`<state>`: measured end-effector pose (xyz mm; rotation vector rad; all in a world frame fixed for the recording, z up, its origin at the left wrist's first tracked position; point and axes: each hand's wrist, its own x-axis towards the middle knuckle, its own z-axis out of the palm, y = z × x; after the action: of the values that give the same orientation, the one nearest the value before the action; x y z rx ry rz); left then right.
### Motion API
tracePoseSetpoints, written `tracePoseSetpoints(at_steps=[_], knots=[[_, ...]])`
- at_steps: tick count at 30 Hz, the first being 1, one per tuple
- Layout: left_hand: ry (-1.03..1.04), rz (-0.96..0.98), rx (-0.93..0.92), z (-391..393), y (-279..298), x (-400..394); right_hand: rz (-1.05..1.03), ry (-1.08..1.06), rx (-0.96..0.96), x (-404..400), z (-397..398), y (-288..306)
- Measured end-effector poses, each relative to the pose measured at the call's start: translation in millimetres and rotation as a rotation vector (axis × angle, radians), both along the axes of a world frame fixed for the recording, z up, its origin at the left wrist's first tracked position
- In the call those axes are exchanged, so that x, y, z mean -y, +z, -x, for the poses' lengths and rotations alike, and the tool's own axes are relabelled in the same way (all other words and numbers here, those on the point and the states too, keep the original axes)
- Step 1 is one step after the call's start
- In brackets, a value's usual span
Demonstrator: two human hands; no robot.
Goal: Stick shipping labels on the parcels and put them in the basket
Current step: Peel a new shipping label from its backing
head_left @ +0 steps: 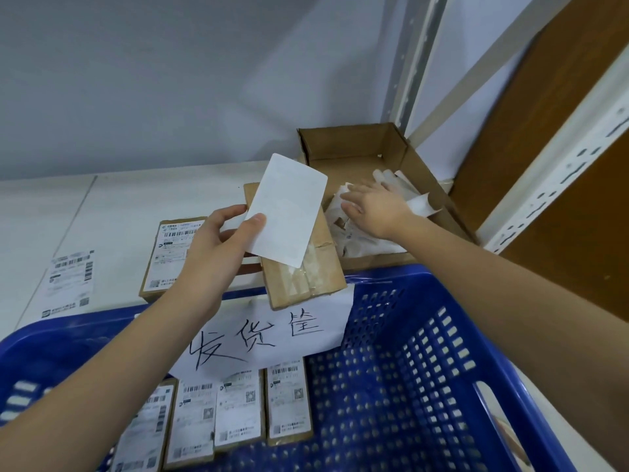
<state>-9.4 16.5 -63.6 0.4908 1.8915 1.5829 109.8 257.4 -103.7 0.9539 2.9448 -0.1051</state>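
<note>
Basket [503,352]: nearest, in front of everything else on the bench [112,206].
In basket: four labelled parcels [235,410] side by side at its left; a handwritten sign [272,332] on its far wall.
Unlabelled parcel [299,267]: behind the basket, its near end over the far rim.
Labelled parcel on bench [166,257]: left of the unlabelled parcel.
Loose shipping label [69,281]: further left, flat on the bench.
Cardboard tray [367,144]: right of the unlabelled parcel; backing papers [357,240] inside.
Left hand [218,253]: above the two bench parcels, holding a blank-side label [286,209].
Right hand [374,206]: over the tray's papers.
Shelf upright [558,172]: right of the tray.
</note>
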Motion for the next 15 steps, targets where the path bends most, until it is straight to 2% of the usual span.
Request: tracePoseSetpoints(at_steps=[3, 5, 12, 15], knots=[[0.009, 0.008, 0.005, -1, 2, 5, 0.005, 0.074, 0.161, 6, -2, -3], [0.004, 0.015, -0.006, -3, 3, 10, 0.032, 0.049, 0.193, 10, -5, -2], [-0.019, 0.032, -0.012, -11, 10, 36, -0.009, 0.053, -0.068, 60, -29, 32], [-0.026, 0.030, 0.013, -19, 20, 51, 0.046, 0.097, -0.162, 101, -46, 52]])
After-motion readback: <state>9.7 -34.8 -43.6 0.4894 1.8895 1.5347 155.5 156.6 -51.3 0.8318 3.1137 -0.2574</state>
